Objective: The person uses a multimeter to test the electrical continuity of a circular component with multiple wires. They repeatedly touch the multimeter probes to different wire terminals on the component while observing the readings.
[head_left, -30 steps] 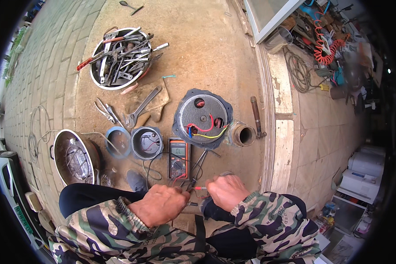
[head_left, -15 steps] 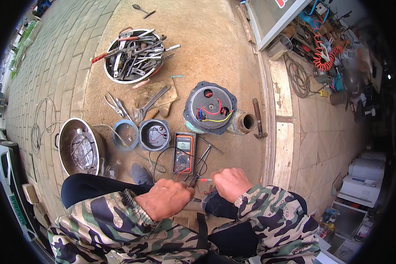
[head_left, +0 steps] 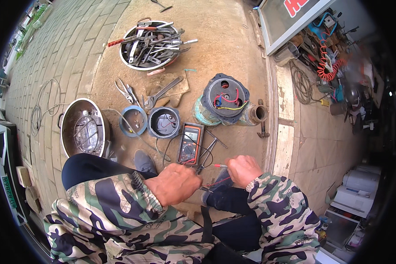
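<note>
My right hand is closed around a red test probe, its tip pointing left toward my other hand. Closed fingers of my left hand grip what looks like the black test probe; only a dark end shows, the rest hidden under the hand. Between and just beyond the hands lies an orange-and-black multimeter, its display lit. Its black lead loops toward my left hand, and a red lead hangs below my right. Farther off stands a round motor housing with red, blue and yellow wires on top.
A dark round cover and a blue dish of small parts sit left of the meter. Beyond are pliers, an adjustable wrench and a tool-filled basin. A hammer lies by the door track; a metal pot stands left.
The view has shifted, so the ground items appear farther right. Both hands stay closed and close together, the red probe still in my right hand.
</note>
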Motion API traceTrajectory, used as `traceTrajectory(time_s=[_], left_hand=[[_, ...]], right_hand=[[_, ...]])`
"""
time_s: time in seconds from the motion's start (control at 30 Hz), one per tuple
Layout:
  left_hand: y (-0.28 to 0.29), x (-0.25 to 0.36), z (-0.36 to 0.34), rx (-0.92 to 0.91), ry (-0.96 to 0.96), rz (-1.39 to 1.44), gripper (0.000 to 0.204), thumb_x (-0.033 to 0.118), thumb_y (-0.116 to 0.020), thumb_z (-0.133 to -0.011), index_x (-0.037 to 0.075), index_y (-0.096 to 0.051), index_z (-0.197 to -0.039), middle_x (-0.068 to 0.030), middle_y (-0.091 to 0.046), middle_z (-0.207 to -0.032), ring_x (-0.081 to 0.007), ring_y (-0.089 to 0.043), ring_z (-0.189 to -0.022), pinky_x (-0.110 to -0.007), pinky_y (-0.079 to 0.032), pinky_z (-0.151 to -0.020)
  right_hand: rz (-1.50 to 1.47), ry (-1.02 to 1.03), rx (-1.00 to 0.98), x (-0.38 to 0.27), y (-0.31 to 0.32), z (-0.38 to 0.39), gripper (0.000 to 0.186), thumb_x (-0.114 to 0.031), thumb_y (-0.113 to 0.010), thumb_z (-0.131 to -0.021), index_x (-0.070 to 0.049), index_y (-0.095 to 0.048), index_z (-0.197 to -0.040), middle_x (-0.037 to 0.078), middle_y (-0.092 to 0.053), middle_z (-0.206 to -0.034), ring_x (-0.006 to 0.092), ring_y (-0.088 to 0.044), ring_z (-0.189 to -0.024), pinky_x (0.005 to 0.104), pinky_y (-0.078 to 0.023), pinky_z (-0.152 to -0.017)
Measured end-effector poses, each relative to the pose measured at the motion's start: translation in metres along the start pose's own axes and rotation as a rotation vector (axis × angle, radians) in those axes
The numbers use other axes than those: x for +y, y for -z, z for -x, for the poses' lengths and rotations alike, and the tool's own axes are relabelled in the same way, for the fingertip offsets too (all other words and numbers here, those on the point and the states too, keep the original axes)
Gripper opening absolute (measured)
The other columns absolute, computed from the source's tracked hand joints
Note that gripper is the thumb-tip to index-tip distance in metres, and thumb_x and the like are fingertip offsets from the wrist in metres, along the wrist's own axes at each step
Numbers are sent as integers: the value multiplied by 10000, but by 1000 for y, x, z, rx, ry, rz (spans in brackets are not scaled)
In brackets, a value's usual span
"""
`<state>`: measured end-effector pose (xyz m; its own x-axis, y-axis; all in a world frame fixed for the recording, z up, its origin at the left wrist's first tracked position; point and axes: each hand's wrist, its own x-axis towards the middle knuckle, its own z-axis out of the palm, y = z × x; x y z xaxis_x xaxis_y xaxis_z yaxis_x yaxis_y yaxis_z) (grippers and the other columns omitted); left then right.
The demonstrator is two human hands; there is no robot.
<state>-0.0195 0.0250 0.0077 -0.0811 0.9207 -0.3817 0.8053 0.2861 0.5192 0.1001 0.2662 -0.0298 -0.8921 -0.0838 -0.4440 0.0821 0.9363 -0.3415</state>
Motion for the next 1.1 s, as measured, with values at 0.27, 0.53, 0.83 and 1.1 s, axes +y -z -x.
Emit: traceTrajectory(time_s=[0.27,0.53,0.83,1.1], left_hand=[[2,-4,5,-104,-7,-8,249,127,-582,-952,63,-709,-1156,-176,-763,-1003,-357,-777,-914,-470,-619,-751],[-4,-6,4,-22,-18,-27,234,127,-592,-937,64,-722,-1121,-167,-764,-968,-342,-778,-882,-454,-615,-718],[-8,-6,-3,-4,-46,-19,202,119,-595,-932,48,-715,-1078,-172,-760,-975,-346,-775,-881,-453,-618,-716],[-9,-10,2,-26,-27,-16,246,115,-577,-941,31,-686,-1146,-193,-744,-1020,-368,-765,-909,-464,-613,-726]], right_hand=[[35,-10,-19,-1,-2,-4,89,-114,-665,-875,-31,-698,-872,244,-715,-819,474,-710,-823,565,-568,-733],[23,-12,26,-2,-3,-5,82,-78,-668,-818,-20,-708,-777,248,-704,-777,479,-711,-790,565,-569,-709],[27,-35,-8,7,-6,5,94,-111,-668,-871,-21,-693,-862,244,-708,-796,474,-710,-795,554,-571,-708],[36,-6,-39,0,1,-2,98,-107,-666,-863,-15,-699,-855,248,-715,-817,467,-722,-798,547,-578,-707]])
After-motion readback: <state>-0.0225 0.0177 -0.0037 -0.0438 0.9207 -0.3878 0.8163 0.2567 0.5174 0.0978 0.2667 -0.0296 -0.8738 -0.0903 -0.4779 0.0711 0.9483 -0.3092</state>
